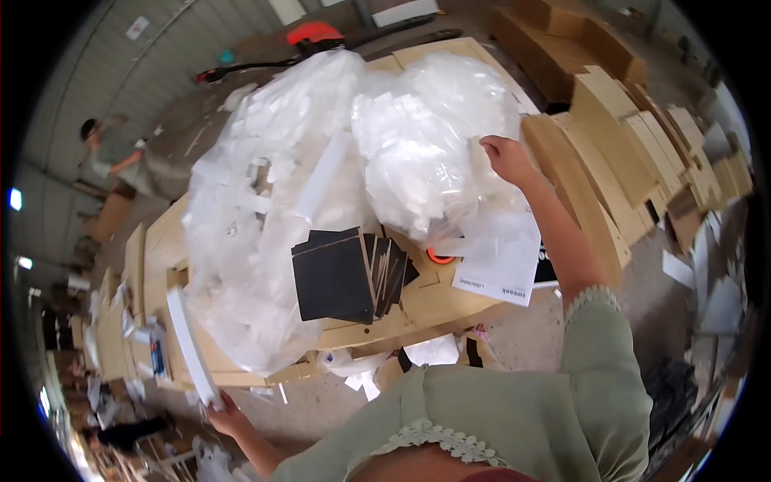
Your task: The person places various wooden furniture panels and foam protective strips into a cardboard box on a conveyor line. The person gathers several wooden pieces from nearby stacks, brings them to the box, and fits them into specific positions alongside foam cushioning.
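While flat white strip (190, 344) is pinched at near end by left hand (229, 416), long axis is angled forward-left; right hand (506, 157) curled beside clear plastic bag (418, 165), grip unclear.

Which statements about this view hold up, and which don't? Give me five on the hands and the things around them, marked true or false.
1. The left grip holds a long white strip. True.
2. The white printed sheet lies to the right of the stacked dark panels. True.
3. The right grip is on the dark panels. False: it is by the clear plastic bag; contact is unclear.
4. Another person is visible toward the far left. True.
5. The bag is filled with black pieces. False: its contents look white.
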Available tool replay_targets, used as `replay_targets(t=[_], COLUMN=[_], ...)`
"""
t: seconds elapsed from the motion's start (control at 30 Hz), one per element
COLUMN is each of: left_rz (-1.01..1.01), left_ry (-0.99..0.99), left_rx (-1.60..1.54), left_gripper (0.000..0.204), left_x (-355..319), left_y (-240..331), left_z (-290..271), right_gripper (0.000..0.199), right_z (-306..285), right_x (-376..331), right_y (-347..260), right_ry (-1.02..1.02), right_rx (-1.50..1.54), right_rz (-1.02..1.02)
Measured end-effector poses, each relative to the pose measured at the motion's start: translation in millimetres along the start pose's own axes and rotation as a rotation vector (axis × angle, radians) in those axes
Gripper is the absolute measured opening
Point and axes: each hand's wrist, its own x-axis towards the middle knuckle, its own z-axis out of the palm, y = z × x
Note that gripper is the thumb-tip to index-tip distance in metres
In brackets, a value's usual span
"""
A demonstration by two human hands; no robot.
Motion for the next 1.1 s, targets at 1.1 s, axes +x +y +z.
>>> replay_targets(t=[1.1], left_rz=[0.127], left_ry=[-0.446], left_rx=[-0.157], left_gripper=[0.037], left_x=[-204], left_y=[41], left_z=[68], right_gripper=[0.031], right_z=[-132], right_x=[-43], right_y=[81], right_ry=[0.012], right_rx=[0.684], right_rz=[0.532])
